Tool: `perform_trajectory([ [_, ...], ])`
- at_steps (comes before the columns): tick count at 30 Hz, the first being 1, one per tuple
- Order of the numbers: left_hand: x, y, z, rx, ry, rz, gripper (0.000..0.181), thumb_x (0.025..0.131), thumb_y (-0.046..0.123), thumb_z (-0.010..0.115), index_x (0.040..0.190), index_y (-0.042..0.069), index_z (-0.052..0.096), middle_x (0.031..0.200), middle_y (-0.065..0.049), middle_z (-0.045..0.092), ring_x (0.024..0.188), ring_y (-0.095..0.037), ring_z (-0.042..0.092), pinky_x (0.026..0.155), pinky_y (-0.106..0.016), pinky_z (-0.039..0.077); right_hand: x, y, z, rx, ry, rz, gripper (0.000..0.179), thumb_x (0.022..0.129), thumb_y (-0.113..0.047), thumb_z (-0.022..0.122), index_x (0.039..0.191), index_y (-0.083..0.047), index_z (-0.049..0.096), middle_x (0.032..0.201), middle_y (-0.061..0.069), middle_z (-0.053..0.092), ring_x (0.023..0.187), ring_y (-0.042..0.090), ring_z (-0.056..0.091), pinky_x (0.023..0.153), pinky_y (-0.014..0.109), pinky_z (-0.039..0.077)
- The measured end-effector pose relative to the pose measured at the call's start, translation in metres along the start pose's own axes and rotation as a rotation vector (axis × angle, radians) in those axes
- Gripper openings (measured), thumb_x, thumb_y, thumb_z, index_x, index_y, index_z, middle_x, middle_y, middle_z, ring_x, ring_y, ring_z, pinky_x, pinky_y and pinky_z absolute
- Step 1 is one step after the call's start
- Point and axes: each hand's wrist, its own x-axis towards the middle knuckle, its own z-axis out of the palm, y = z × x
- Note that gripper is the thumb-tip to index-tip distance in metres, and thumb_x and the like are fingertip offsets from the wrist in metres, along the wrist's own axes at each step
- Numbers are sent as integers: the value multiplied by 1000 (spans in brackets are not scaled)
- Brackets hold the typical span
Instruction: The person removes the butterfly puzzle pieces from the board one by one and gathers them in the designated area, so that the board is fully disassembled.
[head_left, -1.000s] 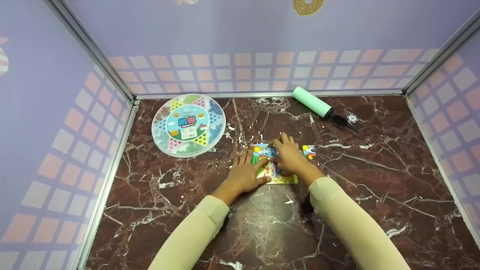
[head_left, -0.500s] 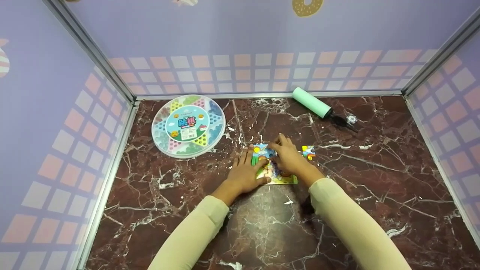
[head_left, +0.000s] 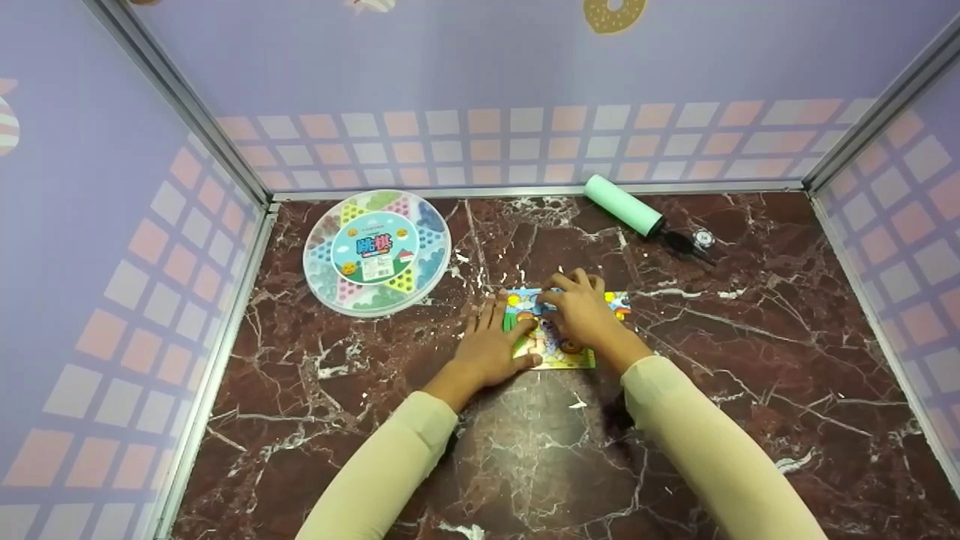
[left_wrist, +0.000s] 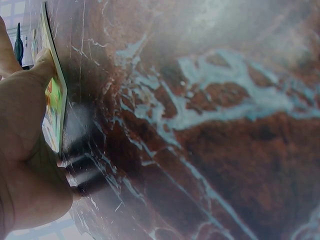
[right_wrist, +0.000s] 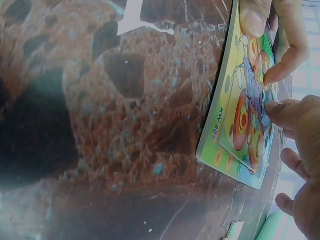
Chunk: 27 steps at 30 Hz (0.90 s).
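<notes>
A small, colourful jigsaw puzzle with a butterfly picture lies on the marble-patterned table, partly covered by both hands. My left hand rests over its left side, fingers extended, with the thumb near the lower edge and the index finger on the picture. Over the upper right part is my right hand, fingers bent and spread. In the right wrist view its thumb touches the picture while the other fingers stand apart from it. A loose puzzle piece lies just right of the puzzle.
A round Chinese checkers set sits at the back left. Toward the back right lie a mint-green hand pump and a small round chip. White scraps dot the table, and patterned walls enclose it.
My right hand has shifted slightly to the right over the puzzle, its fingers more spread. The left hand stays in place.
</notes>
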Motion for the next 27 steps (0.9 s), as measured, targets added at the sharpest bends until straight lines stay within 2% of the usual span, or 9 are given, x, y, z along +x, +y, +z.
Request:
perform_trajectory([
  [5, 1, 0, -1, -6, -13, -2, 77, 107, 72, 50, 175, 38, 34, 187, -22, 0, 174, -43, -1, 141, -64, 5, -2, 5, -1, 10, 37, -12, 21, 100, -16, 82, 120, -20, 84, 135, 9, 71, 132, 45, 56, 115, 81, 37],
  [21, 1, -1, 0, -18, -18, -9, 75, 107, 74, 50, 173, 42, 35, 187, -21, 0, 175, -42, -2, 141, -64, 6, -11, 21, -11, 27, 69, 4, 18, 99, -20, 84, 117, -20, 84, 140, 8, 73, 134, 41, 58, 119, 86, 31],
  [27, 1, -1, 1, -19, -23, -10, 75, 107, 74, 50, 173, 43, 34, 187, -20, -4, 175, -42, -3, 141, -64, 5, -19, 31, -13, 11, 87, 11, 19, 97, -19, 85, 117, -19, 84, 137, 8, 74, 132, 43, 58, 118, 89, 30],
])
